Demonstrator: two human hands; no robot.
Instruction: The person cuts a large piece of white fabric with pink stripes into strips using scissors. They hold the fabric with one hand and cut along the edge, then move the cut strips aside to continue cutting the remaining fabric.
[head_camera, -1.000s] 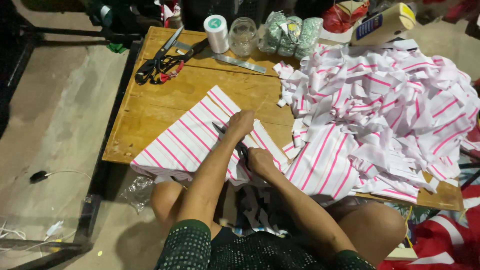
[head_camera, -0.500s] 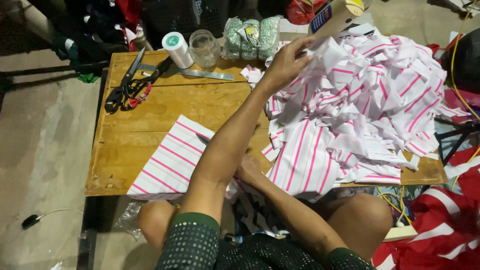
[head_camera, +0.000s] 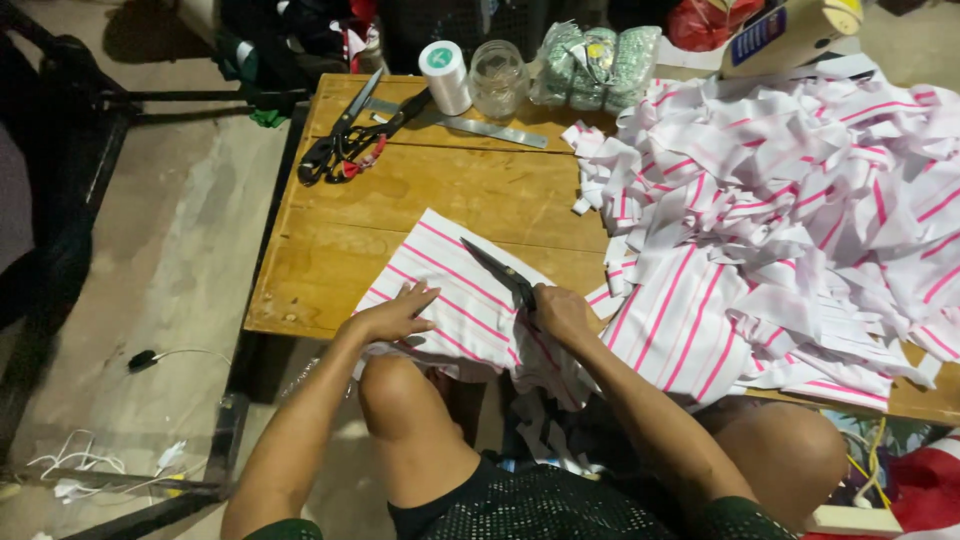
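Note:
A piece of white cloth with pink stripes (head_camera: 455, 275) lies over the near edge of the wooden table (head_camera: 440, 195). My left hand (head_camera: 395, 315) rests flat on its near left part, fingers spread. My right hand (head_camera: 562, 315) grips dark scissors (head_camera: 500, 273) whose blades lie on the cloth, pointing away to the upper left. The cloth hangs down over my knees.
A big heap of cut pink-striped strips (head_camera: 790, 200) covers the table's right half. At the back lie black shears (head_camera: 350, 140), a metal ruler (head_camera: 480, 125), a white thread spool (head_camera: 445, 75), a glass jar (head_camera: 497, 78) and bagged bundles (head_camera: 600, 60). Cables lie on the floor (head_camera: 150, 300) at left.
My left hand came back from the strip heap at the far right and now presses on the cloth. My right hand has brought the scissors up onto the cloth.

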